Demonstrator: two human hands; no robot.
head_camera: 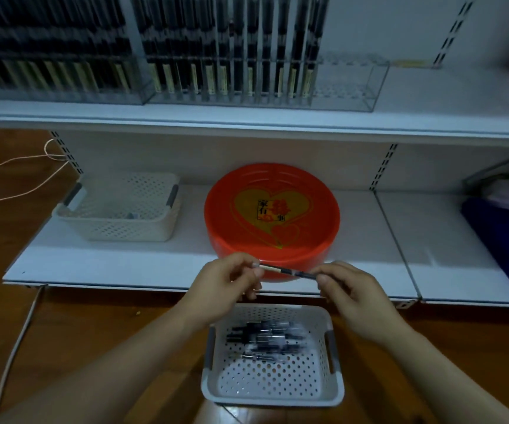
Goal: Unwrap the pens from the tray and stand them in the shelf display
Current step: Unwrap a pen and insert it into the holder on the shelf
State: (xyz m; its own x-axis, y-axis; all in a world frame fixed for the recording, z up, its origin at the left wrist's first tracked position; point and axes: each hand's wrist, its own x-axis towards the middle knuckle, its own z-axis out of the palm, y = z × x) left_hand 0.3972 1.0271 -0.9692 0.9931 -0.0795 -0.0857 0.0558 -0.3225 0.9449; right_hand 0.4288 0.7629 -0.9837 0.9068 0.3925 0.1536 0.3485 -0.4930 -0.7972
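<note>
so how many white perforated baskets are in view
2. One white basket sits on the floor below the hands, holding wrapped pens. The other basket sits on the lower shelf, left of the red tray. None seem hidden.

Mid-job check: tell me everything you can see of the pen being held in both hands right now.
The pen is slim and dark, with a pale band toward its left half and a light tip at the left end. It lies nearly level, dipping slightly rightward, in the air before the red basin. The left hand pinches its left end, the right hand its right end. Whether wrapping remains on it is too blurred to tell.
</note>
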